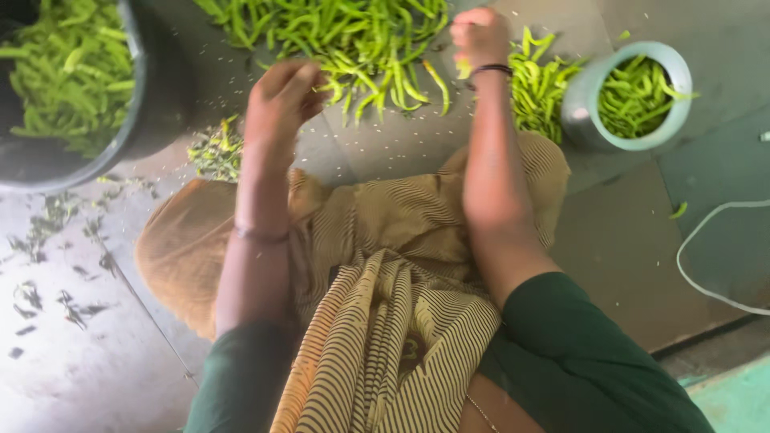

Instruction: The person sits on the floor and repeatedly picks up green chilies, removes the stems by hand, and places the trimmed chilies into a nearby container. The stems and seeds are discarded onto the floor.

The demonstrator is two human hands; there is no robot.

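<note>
I sit on the floor with a striped yellow-brown cloth over my lap. A big heap of green chillies (353, 40) lies on the floor in front of me. My left hand (281, 100) hovers at the heap's near left edge with fingers curled; whether it holds a chilli is hidden. My right hand (479, 36) is closed in a fist at the heap's right side, with a bit of yellow-green chilli showing at its lower edge. A smaller pile of chillies (537, 84) lies just right of that wrist.
A large dark tub (136, 120) with green chillies stands at the top left. A round metal pot (589, 96) holding chillies stands at the top right. Plucked stems (215, 152) lie left of my knee. A white cord (706, 240) loops on the right floor.
</note>
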